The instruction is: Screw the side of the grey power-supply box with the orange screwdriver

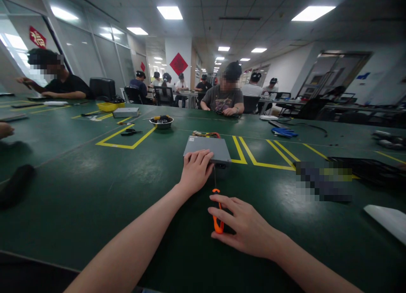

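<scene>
A green table [95,208] spreads under everything, and a co-worker [223,100] sits at its far side, both hands on the tabletop. Yellow tape [272,165] marks outlines on the surface. The metal box [214,143] lies flat in the middle of the table, ahead of the person. The left hand [196,170] rests over its near edge, fingers laid slightly apart on the top, grasping nothing else. The right hand [244,225] holds the screwdriver loosely, fingers bent around its handle. A bowl [162,126] with dark things in it stands beyond the box, to the left. The orange-and-black screwdriver [218,224] points its thin shaft at the box's near face; whether the tip touches is unclear. Wires [211,135] bunch at the box's far edge.
</scene>
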A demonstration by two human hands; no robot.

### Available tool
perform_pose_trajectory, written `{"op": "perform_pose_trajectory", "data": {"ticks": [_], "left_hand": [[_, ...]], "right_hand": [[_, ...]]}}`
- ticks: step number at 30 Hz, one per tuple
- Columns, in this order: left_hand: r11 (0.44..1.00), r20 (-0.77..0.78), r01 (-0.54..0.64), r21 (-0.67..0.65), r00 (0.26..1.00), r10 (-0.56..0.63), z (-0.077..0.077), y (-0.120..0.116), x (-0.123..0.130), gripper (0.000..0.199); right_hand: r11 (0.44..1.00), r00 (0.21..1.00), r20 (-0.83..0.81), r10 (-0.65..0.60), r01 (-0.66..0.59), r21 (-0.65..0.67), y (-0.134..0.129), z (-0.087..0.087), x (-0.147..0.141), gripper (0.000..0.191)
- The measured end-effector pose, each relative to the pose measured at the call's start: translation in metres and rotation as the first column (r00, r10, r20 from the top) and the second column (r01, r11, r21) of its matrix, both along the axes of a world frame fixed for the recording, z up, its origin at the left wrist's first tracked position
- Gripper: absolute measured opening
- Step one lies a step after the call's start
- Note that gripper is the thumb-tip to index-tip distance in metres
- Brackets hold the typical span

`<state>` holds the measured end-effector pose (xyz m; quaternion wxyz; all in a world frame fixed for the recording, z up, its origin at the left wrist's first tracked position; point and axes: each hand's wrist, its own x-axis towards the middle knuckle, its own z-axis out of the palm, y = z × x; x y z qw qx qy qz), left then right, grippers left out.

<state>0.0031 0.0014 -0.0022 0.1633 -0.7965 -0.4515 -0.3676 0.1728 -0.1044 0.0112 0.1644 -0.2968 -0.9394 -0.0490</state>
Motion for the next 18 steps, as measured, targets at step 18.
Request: {"op": "perform_pose_trajectory", "data": {"ticks": [18], "left_hand": [[1.0, -0.012, -0.012, 0.006, 1.0, 0.012, 0.0006, -0.0005, 0.0004, 0.031]], "right_hand": [[1.0, 0.997, -0.078, 0.012, -0.012, -0.003, 0.0002, -0.0014, -0.0003, 0.044]]}}
